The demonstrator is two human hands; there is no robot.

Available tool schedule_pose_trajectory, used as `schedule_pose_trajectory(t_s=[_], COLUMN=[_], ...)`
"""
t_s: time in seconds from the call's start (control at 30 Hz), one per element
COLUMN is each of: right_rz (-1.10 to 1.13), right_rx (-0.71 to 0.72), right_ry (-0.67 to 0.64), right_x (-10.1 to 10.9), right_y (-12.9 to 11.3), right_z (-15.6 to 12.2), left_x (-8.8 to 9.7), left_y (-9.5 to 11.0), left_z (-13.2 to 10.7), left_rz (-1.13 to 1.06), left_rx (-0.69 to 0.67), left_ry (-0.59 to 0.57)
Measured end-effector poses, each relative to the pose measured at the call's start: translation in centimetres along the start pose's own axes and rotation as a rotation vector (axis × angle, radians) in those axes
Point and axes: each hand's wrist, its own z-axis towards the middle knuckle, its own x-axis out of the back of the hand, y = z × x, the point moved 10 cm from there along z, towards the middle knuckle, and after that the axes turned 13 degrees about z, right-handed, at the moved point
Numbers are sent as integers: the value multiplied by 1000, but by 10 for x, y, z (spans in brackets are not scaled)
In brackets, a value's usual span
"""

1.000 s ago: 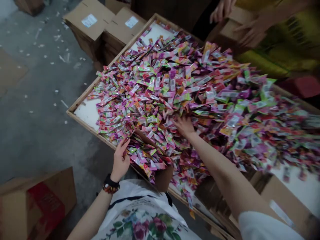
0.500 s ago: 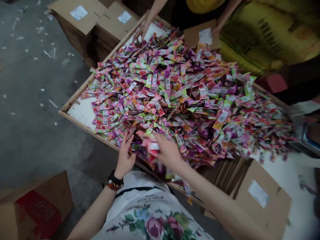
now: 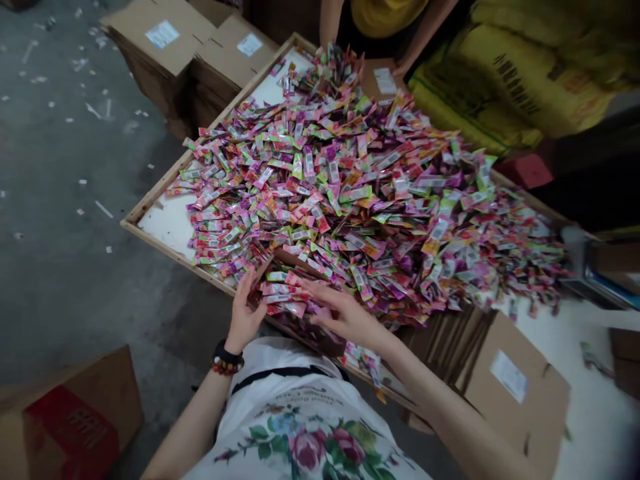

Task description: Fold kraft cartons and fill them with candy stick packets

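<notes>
Low in the centre of the frame, the box (image 3: 300, 264) is holding packets (image 3: 283, 293) (depth unclear). At its left end, the left hand (image 3: 246, 317) is curving half open, clasp uncertain; the right hand (image 3: 347, 320) is resting its parted grip over them. Filling seems partial: a heap (image 3: 320, 173) is covering much counter (image 3: 180, 257).

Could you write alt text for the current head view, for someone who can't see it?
A person's right hand is over wrapped packets in an open cardboard box, while the left hand is at its left end. The box sits at the near edge of a wood-rimmed table heaped with a colourful pile of packets; a co-worker's arms show beyond it.
</notes>
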Motion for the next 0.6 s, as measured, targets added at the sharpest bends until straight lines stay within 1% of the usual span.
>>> schedule_pose_trajectory(t_s=[0.03,0.07,0.1,0.13,0.2,0.23,0.27,0.3,0.33,0.37,0.43,0.47,0.5,0.53,0.57,0.6], right_rz=[-65,-147,-230,-306,-426,-467,-491,-494,-473,-428,-299,-217,-128,-40,42,123], right_rx=[-21,-71,-140,-225,-398,-466,-514,-536,-529,-500,-412,-363,-330,-316,-323,-345], right_ry=[7,-10,-55,-122,-218,-224,-208,-183,-163,-157,-149,-118,-37,113,322,560], right_x=[2,-3,-14,-29,-57,-65,-70,-71,-70,-69,-61,-53,-41,-21,2,25], right_y=[4,15,31,50,88,101,109,111,106,97,71,57,46,40,42,51], right_z=[-9,-13,-13,-9,3,11,17,22,23,21,3,-10,-24,-40,-57,-77], left_x=[-1,-3,-6,-9,-15,-17,-18,-19,-18,-16,-12,-10,-9,-9,-10,-12], left_y=[-7,-14,-19,-23,-27,-28,-27,-26,-25,-24,-25,-28,-35,-49,-67,-90], left_z=[-2,-3,-4,-3,-1,1,3,4,4,4,-1,-4,-7,-9,-10,-10], left_rz=[-25,-50,-74,-95,-135,-157,-175,-186,-186,-178,-167,-186,-232,-285,-332,-358], left_rx=[34,62,82,89,86,82,79,77,77,80,89,98,123,180,267,372], left_ry=[-1,-12,-25,-35,-41,-42,-47,-53,-56,-57,-86,-110,-127,-134,-134,-130])
